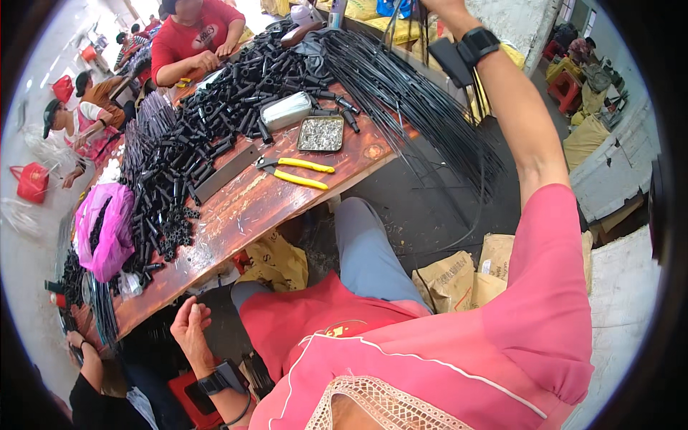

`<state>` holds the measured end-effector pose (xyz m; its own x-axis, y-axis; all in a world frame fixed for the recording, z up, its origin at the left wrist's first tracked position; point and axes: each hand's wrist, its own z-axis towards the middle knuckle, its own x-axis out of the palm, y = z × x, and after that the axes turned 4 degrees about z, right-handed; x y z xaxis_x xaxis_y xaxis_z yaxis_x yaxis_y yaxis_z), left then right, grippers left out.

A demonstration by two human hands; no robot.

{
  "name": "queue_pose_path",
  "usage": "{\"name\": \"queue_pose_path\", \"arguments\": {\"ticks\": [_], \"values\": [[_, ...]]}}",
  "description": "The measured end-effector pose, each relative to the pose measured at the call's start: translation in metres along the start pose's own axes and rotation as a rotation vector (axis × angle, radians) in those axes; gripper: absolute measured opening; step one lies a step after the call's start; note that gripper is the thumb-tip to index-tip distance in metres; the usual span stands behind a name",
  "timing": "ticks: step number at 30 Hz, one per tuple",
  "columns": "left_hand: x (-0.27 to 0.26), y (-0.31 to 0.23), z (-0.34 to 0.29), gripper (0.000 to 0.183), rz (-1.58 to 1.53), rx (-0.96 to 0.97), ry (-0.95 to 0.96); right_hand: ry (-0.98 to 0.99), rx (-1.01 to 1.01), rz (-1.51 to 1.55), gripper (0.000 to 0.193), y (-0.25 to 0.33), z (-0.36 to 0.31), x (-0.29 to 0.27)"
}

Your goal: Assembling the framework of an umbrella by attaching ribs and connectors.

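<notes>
- Reaching to the top edge of the frame, the right hand (443, 7) is mostly cut off; I cannot tell how far its fingers are open or whether they hold anything.
- Resting on nothing, the left hand (192, 324) is at lower left with fingers loosely curled, apparently empty, just off the desk (247, 215).
- Nearest the right hand, thin black rods (401, 97) fan from the upper centre over the desk's edge.
- The step looks like a reach up by the rods, perhaps to pick or sort some; a next move calls for clear fingers and freeing any rod from its neighbours.
- Mid-frame lie yellow-handled pliers (304, 165), with a tin (319, 150) of small metal bits and a white box (286, 110) above them.
- Black tubes (208, 107) are heaped at upper left, a pink bag (105, 229) beside them.
- Beyond, at the top, sits a person in a red shirt (197, 39).
</notes>
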<state>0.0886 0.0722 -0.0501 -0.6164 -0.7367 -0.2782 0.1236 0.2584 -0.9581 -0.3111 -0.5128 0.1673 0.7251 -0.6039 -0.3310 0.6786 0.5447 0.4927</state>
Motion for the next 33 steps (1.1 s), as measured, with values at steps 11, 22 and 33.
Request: {"name": "queue_pose_path", "arguments": {"ticks": [11, 22, 33], "values": [[0.038, -0.065, 0.010, 0.022, 0.017, 0.231, 0.007, -0.116, -0.096, 0.520, 0.035, 0.111, -0.080, 0.019], [0.040, -0.074, 0.016, 0.020, 0.048, 0.342, 0.010, 0.123, -0.175, 0.547, 0.024, 0.102, -0.150, 0.020], [0.061, -0.163, -0.033, 0.019, -0.317, 0.590, 0.094, 0.766, -0.558, 0.171, 0.024, 0.233, -0.128, -0.052]]}}
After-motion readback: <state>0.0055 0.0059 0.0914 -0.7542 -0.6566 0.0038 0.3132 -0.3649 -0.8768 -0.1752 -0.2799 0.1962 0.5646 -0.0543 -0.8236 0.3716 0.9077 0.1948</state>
